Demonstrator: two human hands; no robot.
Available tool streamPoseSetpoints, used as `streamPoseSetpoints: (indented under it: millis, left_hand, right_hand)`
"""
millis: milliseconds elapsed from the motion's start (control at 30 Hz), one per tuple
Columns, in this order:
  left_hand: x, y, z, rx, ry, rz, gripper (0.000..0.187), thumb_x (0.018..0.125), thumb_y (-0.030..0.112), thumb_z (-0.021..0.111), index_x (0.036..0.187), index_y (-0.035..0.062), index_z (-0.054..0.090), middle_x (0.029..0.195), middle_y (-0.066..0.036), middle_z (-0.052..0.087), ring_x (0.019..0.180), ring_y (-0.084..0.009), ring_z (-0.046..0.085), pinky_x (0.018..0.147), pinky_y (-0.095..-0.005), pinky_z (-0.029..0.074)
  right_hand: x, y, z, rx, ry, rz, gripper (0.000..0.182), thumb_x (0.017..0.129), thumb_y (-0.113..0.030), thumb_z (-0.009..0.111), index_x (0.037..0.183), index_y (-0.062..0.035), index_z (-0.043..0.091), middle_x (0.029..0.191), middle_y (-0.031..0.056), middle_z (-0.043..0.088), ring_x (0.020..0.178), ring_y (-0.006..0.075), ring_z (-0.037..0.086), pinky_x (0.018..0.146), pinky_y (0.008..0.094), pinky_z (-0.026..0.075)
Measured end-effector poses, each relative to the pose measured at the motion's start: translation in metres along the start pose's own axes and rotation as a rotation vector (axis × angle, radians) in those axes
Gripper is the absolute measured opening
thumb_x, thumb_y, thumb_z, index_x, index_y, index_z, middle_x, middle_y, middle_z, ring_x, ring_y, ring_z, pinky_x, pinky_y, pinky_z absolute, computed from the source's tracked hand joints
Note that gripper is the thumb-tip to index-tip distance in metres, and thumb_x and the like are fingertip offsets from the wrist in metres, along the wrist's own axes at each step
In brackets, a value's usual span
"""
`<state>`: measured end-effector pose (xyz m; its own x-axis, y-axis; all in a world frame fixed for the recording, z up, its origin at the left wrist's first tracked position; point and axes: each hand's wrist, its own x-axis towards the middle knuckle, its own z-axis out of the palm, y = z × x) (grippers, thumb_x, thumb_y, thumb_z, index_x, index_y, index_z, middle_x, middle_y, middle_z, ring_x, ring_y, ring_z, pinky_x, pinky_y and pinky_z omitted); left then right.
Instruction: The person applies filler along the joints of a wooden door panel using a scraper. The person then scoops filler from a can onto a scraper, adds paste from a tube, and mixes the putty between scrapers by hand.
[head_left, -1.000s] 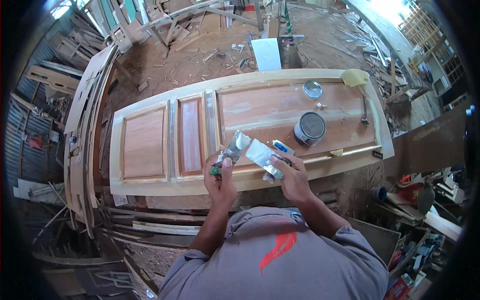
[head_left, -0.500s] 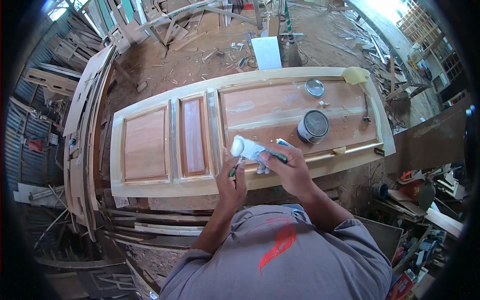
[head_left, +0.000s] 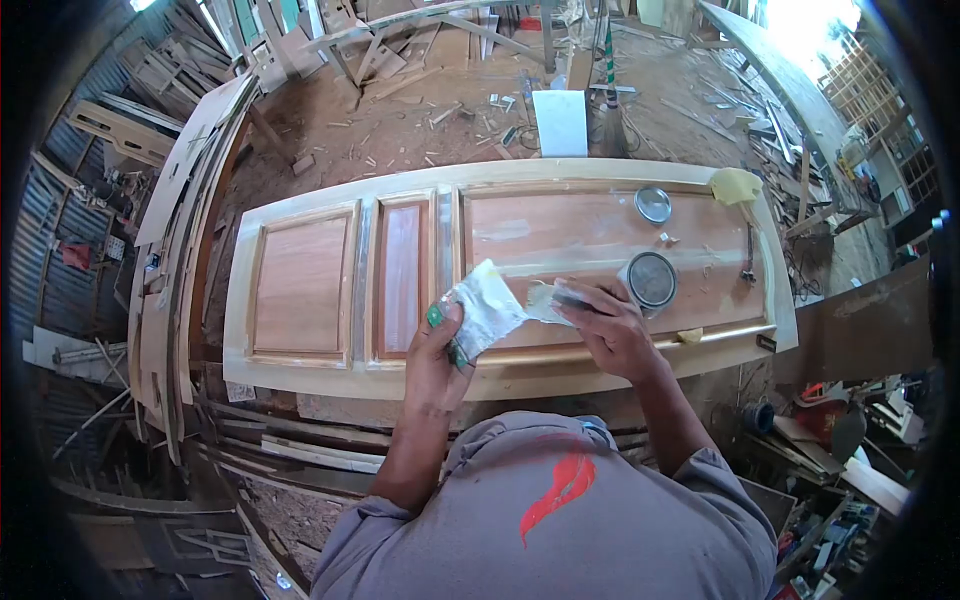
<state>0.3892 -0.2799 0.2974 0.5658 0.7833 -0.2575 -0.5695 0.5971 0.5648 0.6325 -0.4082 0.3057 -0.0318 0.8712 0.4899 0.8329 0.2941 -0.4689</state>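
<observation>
My left hand (head_left: pixel 437 340) is closed around a broad, flat putty knife (head_left: pixel 487 310) with green at its grip and white paste over its face. Closed too, my right hand (head_left: pixel 615 330) grips a second putty knife (head_left: pixel 543 302), whose pale, smeared blade points left, close to the paste-covered one. Fingers hide most of its handle. Both hands are above a wooden panel door (head_left: pixel 610 235) lying flat. Just beyond my right hand, an open tin (head_left: pixel 652 280) stands on the door, with a round lid (head_left: pixel 653 205) behind it.
A yellow sheet (head_left: pixel 735 186) lies on the door's far right corner, near a thin metal tool (head_left: pixel 748 255). A small tan piece (head_left: pixel 690 336) sits on the near moulding. Stacked boards (head_left: pixel 190 170) stand left; a broom (head_left: pixel 612 125) and white panel (head_left: pixel 560 123) are behind.
My hands have moved apart, the right one going right and slightly down. The left knife's white-coated face is now turned up into view. The camera view has shifted slightly.
</observation>
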Motion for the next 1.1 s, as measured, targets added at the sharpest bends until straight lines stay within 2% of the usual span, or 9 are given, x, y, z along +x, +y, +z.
streamPoseSetpoints:
  millis: [133, 300, 433, 533, 633, 733, 833, 933, 1100]
  left_hand:
    - [0.021, -0.002, 0.007, 0.164, 0.024, 0.256, 0.034, 0.103, 0.009, 0.06, 0.135, -0.0013, 0.054, 0.122, -0.01, 0.065, 0.112, -0.0185, 0.064, 0.098, -0.0335, 0.053]
    - [0.033, -0.028, 0.001, 0.856, 0.009, 0.653, 0.03, 0.104, 0.015, 0.061, 0.127, -0.0028, 0.056, 0.121, -0.013, 0.065, 0.106, -0.0154, 0.061, 0.098, -0.0327, 0.048]
    - [0.04, -0.041, 0.003, 1.035, -0.159, 0.733, 0.023, 0.103, 0.008, 0.057, 0.121, -0.0055, 0.061, 0.118, -0.018, 0.068, 0.109, -0.0219, 0.065, 0.101, -0.0359, 0.048]
    - [0.052, -0.048, -0.006, 1.123, -0.242, 0.799, 0.024, 0.099, -0.002, 0.053, 0.119, -0.0033, 0.066, 0.121, -0.023, 0.071, 0.119, -0.0315, 0.067, 0.123, -0.0604, 0.015]
    - [0.06, -0.048, -0.013, 1.166, -0.269, 0.871, 0.025, 0.1, -0.001, 0.052, 0.121, -0.0026, 0.066, 0.122, -0.024, 0.07, 0.121, -0.0342, 0.066, 0.122, -0.0635, 0.012]
    - [0.059, -0.048, -0.014, 1.202, -0.166, 0.871, 0.023, 0.102, 0.002, 0.052, 0.119, -0.0034, 0.065, 0.117, -0.02, 0.072, 0.113, -0.0285, 0.069, 0.119, -0.0561, 0.03]
    - [0.053, -0.046, -0.018, 1.067, 0.005, 0.575, 0.027, 0.104, 0.008, 0.056, 0.127, -0.0049, 0.058, 0.114, -0.014, 0.067, 0.108, -0.0183, 0.065, 0.1, -0.0354, 0.05]
    - [0.049, -0.036, -0.002, 0.707, 0.054, 0.35, 0.029, 0.105, 0.012, 0.057, 0.13, -0.0031, 0.056, 0.116, -0.01, 0.065, 0.104, -0.0149, 0.064, 0.094, -0.0327, 0.052]
    - [0.053, -0.023, 0.006, 0.257, 0.026, 0.125, 0.029, 0.105, 0.011, 0.056, 0.132, -0.0008, 0.056, 0.118, -0.009, 0.066, 0.108, -0.0178, 0.066, 0.096, -0.0337, 0.054]
  right_hand:
    - [-0.009, 0.015, 0.02, 0.221, 0.157, 0.244, 0.033, 0.093, -0.005, 0.065, 0.126, -0.0049, 0.071, 0.13, 0.0169, 0.068, 0.104, 0.0313, 0.069, 0.089, 0.0397, 0.051]
    - [0.01, -0.018, 0.03, 1.135, 0.33, 0.88, 0.033, 0.099, -0.009, 0.065, 0.127, 0.006, 0.066, 0.1, 0.0037, 0.07, 0.085, 0.0091, 0.064, 0.071, 0.0254, 0.056]
    - [0.021, -0.015, 0.047, 1.315, 0.436, 0.977, 0.028, 0.096, -0.008, 0.066, 0.12, 0.0069, 0.067, 0.099, 0.0079, 0.072, 0.08, 0.0113, 0.068, 0.066, 0.0269, 0.056]
    - [0.024, -0.005, 0.048, 1.382, 0.39, 0.994, 0.032, 0.099, -0.01, 0.065, 0.128, 0.0031, 0.066, 0.1, 0.0043, 0.071, 0.082, 0.0087, 0.065, 0.067, 0.0253, 0.056]
    - [0.037, -0.012, 0.037, 1.396, 0.392, 0.94, 0.033, 0.099, -0.01, 0.065, 0.129, 0.004, 0.066, 0.102, 0.0059, 0.072, 0.084, 0.0095, 0.066, 0.069, 0.025, 0.055]
    - [0.039, -0.01, 0.035, 1.211, 0.29, 0.806, 0.033, 0.101, -0.012, 0.063, 0.131, 0.0021, 0.065, 0.107, 0.0065, 0.073, 0.088, 0.0103, 0.067, 0.074, 0.0248, 0.055]
    - [0.044, -0.019, 0.022, 0.804, 0.164, 0.546, 0.034, 0.098, -0.007, 0.064, 0.131, -0.0041, 0.067, 0.115, 0.0093, 0.073, 0.091, 0.0174, 0.068, 0.082, 0.0298, 0.053]
    - [0.057, -0.01, 0.014, 0.245, 0.22, 0.078, 0.04, 0.091, -0.004, 0.066, 0.131, -0.0106, 0.07, 0.122, 0.0126, 0.072, 0.095, 0.0264, 0.067, 0.09, 0.0368, 0.05]
    - [0.042, 0.012, 0.028, 0.013, 0.118, 0.009, 0.043, 0.085, -0.002, 0.066, 0.127, -0.0123, 0.072, 0.125, 0.0148, 0.07, 0.098, 0.0317, 0.065, 0.094, 0.0424, 0.046]
